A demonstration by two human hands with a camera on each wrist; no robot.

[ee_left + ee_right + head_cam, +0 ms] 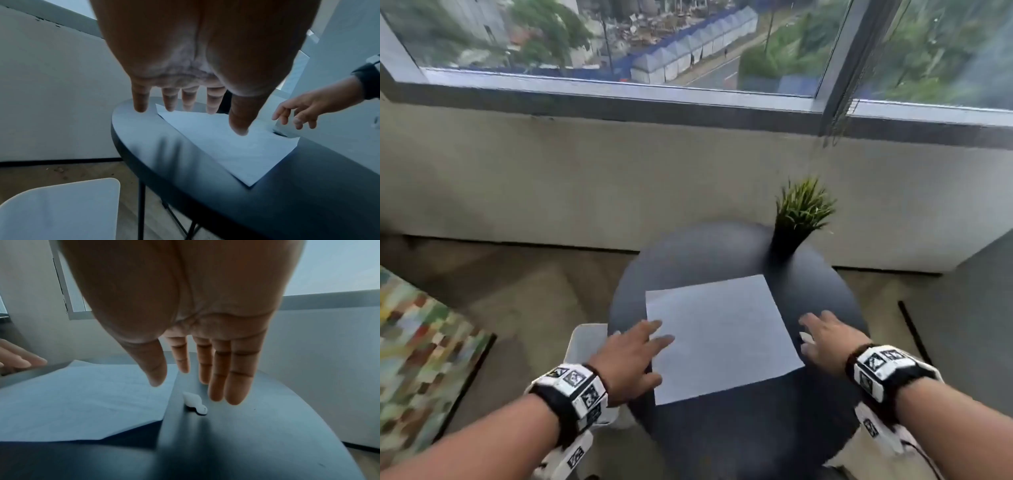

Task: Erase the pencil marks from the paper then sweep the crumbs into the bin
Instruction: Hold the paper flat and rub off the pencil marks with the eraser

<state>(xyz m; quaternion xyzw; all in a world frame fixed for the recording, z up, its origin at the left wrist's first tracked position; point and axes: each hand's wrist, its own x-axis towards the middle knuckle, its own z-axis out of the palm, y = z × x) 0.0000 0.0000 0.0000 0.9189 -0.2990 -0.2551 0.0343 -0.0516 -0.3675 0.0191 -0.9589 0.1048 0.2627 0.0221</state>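
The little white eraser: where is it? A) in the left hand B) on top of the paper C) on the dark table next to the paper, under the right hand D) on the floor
C: the eraser lies on the bare dark table beside the paper, just below the open right hand.

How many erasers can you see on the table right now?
1. A small white eraser lies on the dark table, just right of the paper, under the right hand's fingers. Others could be hidden beneath the hands.
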